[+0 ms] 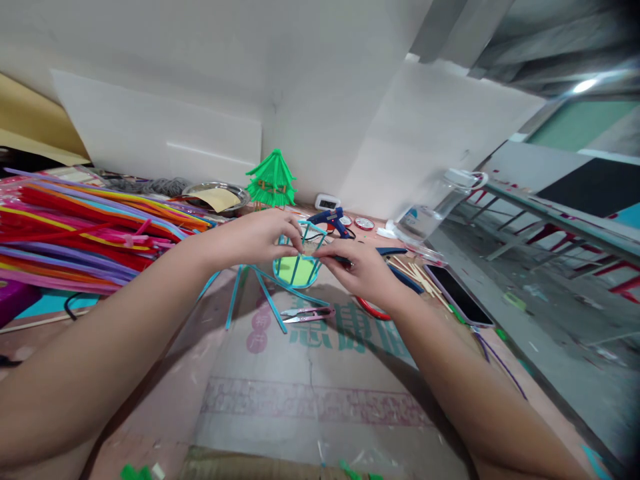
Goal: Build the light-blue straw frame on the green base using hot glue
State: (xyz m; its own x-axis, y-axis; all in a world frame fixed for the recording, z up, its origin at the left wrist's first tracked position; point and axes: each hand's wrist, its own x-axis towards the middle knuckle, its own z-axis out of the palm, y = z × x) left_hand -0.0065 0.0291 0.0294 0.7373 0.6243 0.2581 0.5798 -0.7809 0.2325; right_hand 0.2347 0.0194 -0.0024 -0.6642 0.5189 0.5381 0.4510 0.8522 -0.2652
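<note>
A small frame of teal pipe cleaners stands on a round green base in the middle of the table. My left hand pinches its top rim from the left. My right hand pinches the right side of the rim, fingers closed. Loose teal pipe cleaners lie on the cardboard sheet just in front of the frame. Pink thread snips lie beside them.
A big pile of coloured pipe cleaners fills the left. Behind stand a green pipe-cleaner pavilion, a metal dish and a blue glue gun. Wooden sticks, a phone and a clear bottle lie to the right, near the table edge.
</note>
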